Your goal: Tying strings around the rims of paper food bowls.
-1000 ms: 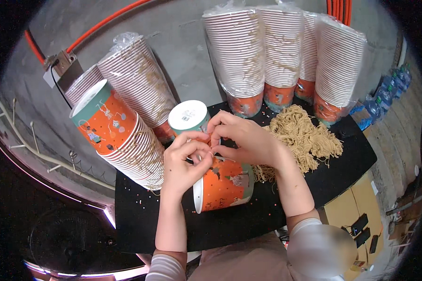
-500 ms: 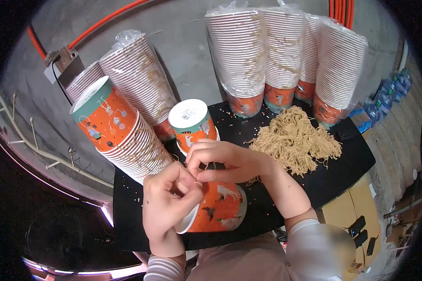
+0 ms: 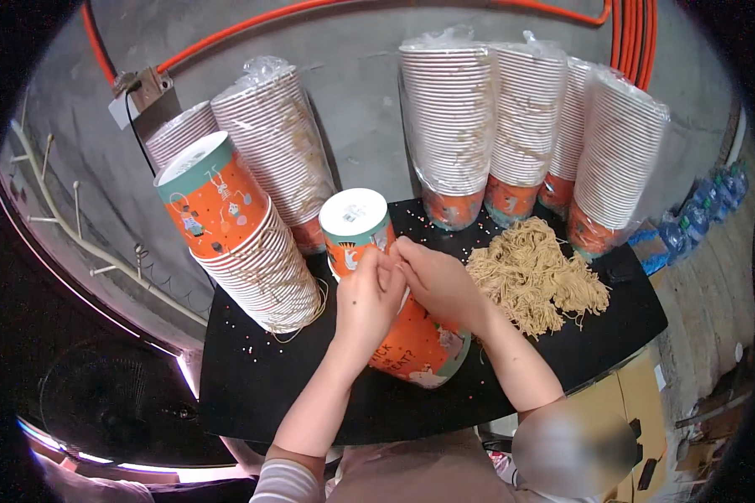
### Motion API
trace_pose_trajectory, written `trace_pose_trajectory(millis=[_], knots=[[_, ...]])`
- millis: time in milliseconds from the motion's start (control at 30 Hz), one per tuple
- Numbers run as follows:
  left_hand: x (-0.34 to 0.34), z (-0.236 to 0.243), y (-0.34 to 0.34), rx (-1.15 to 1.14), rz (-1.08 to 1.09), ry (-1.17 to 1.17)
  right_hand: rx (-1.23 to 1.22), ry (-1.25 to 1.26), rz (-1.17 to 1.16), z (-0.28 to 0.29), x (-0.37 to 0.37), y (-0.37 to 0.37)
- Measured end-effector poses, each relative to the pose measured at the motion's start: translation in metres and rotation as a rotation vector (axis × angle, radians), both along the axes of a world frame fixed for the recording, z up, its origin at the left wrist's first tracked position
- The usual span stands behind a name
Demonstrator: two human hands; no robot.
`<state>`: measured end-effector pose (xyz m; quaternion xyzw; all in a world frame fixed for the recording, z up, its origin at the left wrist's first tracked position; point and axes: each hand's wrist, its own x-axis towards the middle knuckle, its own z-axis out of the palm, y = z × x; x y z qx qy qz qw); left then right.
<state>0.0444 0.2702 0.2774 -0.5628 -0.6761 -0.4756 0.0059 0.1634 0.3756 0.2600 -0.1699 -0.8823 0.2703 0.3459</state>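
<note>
An orange paper bucket (image 3: 419,352) with a green base band and printed figures lies tilted on the black table in front of me. My left hand (image 3: 367,293) and my right hand (image 3: 436,281) meet over its rim, fingers closed in a pinch and touching each other. The thin tan cord they pinched half a second ago is now hidden by the fingers. Just beyond them stands an upside-down bucket (image 3: 344,243) with a white bottom. To the right of my right hand lies a heap of tan cords (image 3: 537,277).
On the left leans a tall stack of nested buckets (image 3: 243,243) with cords hanging off it. Plastic-wrapped bucket stacks (image 3: 448,117) line the back by the grey wall. Small pale beads dot the black table (image 3: 310,394). Blue water bottles (image 3: 696,218) stand beyond the right edge.
Both hands have moved right and slightly up, now pressed closer together. The bucket beneath them has turned and shifted right, showing another printed side. The whole view has also shifted slightly.
</note>
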Motion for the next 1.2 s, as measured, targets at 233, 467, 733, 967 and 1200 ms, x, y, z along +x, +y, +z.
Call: trace_pose_trajectory(millis=[233, 467, 733, 967, 1200], knots=[[0.027, 0.013, -0.004, 0.01, 0.015, 0.077, -0.306, 0.172, 0.034, -0.023, 0.006, -0.001], [0.0, 0.038, -0.026, -0.166, 0.004, 0.267, -1.217, 0.319, 0.615, -0.022, -0.032, -0.027], [-0.063, 0.009, -0.013, -0.39, -0.303, -0.455, -0.803, 0.287, 0.588, -0.063, -0.04, 0.014], [-0.076, 0.003, -0.002, -0.379, -0.529, -0.775, -0.186, 0.103, 0.303, -0.008, -0.01, 0.019], [-0.089, -0.009, 0.003, -0.364, -0.538, -0.786, -0.144, 0.076, 0.237, 0.0, -0.013, 0.003]])
